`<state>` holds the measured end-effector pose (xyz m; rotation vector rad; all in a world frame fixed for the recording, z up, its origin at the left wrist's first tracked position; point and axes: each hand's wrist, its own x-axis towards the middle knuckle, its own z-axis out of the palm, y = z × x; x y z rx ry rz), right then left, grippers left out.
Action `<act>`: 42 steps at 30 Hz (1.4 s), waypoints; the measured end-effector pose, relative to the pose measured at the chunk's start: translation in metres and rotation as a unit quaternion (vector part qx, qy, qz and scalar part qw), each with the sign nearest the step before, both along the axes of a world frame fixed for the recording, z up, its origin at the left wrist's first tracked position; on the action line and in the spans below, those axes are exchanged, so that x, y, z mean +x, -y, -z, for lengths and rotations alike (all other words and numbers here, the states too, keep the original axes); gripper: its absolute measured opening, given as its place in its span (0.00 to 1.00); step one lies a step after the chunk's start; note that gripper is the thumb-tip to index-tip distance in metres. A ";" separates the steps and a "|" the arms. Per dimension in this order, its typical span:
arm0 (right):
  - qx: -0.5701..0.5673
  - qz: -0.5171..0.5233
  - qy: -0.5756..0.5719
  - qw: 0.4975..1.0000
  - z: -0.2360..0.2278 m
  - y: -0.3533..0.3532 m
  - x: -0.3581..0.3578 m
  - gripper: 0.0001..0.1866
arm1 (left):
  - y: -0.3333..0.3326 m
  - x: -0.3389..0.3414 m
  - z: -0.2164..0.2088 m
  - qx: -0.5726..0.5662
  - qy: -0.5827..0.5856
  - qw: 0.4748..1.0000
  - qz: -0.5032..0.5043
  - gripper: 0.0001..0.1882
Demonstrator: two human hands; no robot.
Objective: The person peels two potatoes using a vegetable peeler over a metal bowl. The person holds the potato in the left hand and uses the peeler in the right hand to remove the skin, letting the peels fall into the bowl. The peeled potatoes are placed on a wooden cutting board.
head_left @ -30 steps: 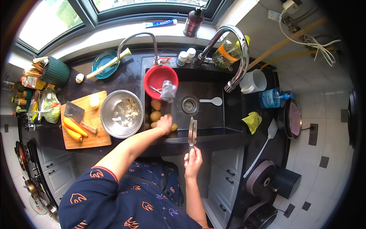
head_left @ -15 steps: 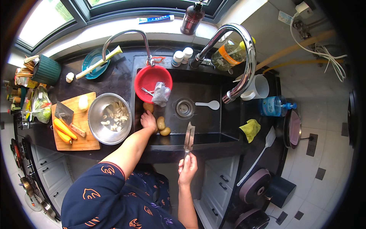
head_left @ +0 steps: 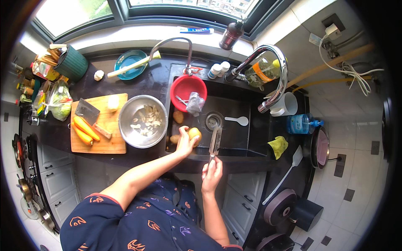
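Note:
My left hand (head_left: 184,143) is closed round a yellow potato (head_left: 194,134), raised over the near left part of the dark sink (head_left: 234,144). In my right hand (head_left: 212,171) is the handle of a metal peeler (head_left: 215,141) with a long slotted blade, which points away from me toward the drain. Blade and potato are apart. Another potato (head_left: 178,116) lies in the sink beside the red basket (head_left: 176,94); more show partly behind my left hand. A crumpled silvery mesh piece (head_left: 195,104) hangs at the basket's edge.
Left of the sink stand a steel bowl (head_left: 125,133) of pale cut pieces and a cutting board (head_left: 113,142) with a cleaver (head_left: 88,109) and carrots (head_left: 81,134). A white spoon (head_left: 238,121) lies by the drain. A tall faucet (head_left: 282,71) arches over the sink's right side.
My left hand has picked up a potato from the sink and brought it right, nearer the peeler. The peeler has stayed in my right hand. The whole view has shifted a little.

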<state>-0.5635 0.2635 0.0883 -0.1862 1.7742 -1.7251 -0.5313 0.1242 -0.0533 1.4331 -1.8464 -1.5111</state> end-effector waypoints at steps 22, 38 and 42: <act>-0.025 -0.386 -0.508 0.770 -0.051 0.121 0.118 0.13 | 0.057 0.243 -0.150 0.408 -0.501 0.729 -0.225 0.29; 0.032 -0.368 -0.504 0.781 -0.027 0.149 0.129 0.15 | 0.074 0.259 -0.152 0.421 -0.413 0.763 -0.265 0.28; 0.021 -0.395 -0.482 0.782 -0.029 0.154 0.125 0.16 | 0.072 0.262 -0.152 0.408 -0.433 0.757 -0.269 0.27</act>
